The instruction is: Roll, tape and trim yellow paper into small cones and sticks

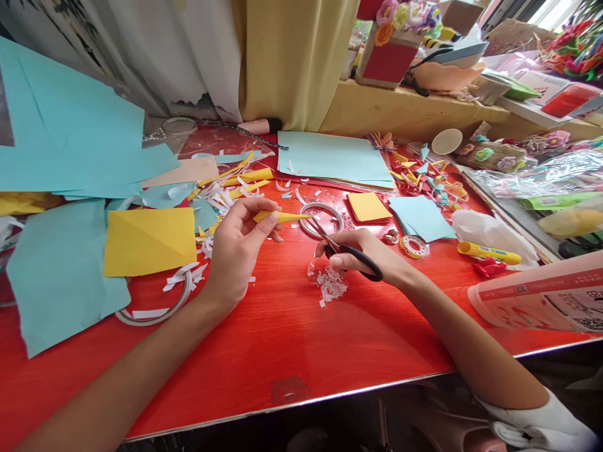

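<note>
Between the thumb and fingers of my left hand point(245, 245) is a narrow folded yellow paper point(287, 217), its pointed end toward the right. My right hand point(360, 254) grips black-handled scissors point(360, 258), whose blades point up and left to the tip of the yellow paper. Whether the blades touch the paper is hard to tell. A roll of tape point(322, 219) lies on the table behind the blades. Crumpled clear scraps point(331, 284) sit just below the scissors.
Blue sheets point(334, 157), a yellow square stack point(369, 207) and blue squares point(421, 218) lie behind my hands. Yellow paper point(149, 242) and another tape ring point(155, 317) are at left. A pink-and-white tub point(541, 295) stands right on the red table point(264, 364).
</note>
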Tool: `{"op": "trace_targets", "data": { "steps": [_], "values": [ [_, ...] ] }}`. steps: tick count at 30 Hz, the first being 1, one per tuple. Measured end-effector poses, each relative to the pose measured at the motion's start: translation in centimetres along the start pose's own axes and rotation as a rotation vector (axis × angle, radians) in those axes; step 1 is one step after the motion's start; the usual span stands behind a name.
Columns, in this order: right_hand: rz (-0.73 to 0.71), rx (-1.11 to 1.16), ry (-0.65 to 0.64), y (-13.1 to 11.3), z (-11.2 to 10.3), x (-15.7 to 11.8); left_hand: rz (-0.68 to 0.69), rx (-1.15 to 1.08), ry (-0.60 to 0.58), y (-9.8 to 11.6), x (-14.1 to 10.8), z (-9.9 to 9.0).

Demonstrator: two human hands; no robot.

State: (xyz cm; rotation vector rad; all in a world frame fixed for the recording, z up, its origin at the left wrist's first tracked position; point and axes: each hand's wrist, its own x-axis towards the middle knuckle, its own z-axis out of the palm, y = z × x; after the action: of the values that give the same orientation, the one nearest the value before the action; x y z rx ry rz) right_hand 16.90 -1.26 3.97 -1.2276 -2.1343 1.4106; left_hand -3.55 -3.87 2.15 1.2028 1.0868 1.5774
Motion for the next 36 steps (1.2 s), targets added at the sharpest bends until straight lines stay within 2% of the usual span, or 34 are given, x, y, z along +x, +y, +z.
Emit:
{"op": "trace_targets", "data": {
  "steps": [6, 13, 21, 28, 31, 36],
  "values": [
    [-0.017, 0.099, 0.004, -0.1, 0.5, 0.0, -0.049, -0.002, 0.007, -0.3, -0.1, 0.1],
    [-0.068, 0.078, 0.006, 0.0, 0.3, -0.1, -0.072, -0.015, 0.030, -0.5, 0.1, -0.1],
    [-0.048, 0.081, 0.015, 0.0, 0.5, 0.0, -0.075, 0.007, -0.018, -0.7, 0.0, 0.0],
    [-0.042, 0.063, 0.019, -0.1, 0.4, -0.1, -0.069, 0.016, 0.123, -1.5, 0.5, -0.7],
    [-0.038, 0.043, 0.029, -0.4, 0.4, -0.1, -0.097, -0.034, 0.086, -1.4, 0.5, -0.6],
    [-0.031, -0.005, 0.046, -0.8, 0.7, -0.1, -0.067, -0.026, 0.009, -0.9, 0.1, -0.2]
  ]
}}
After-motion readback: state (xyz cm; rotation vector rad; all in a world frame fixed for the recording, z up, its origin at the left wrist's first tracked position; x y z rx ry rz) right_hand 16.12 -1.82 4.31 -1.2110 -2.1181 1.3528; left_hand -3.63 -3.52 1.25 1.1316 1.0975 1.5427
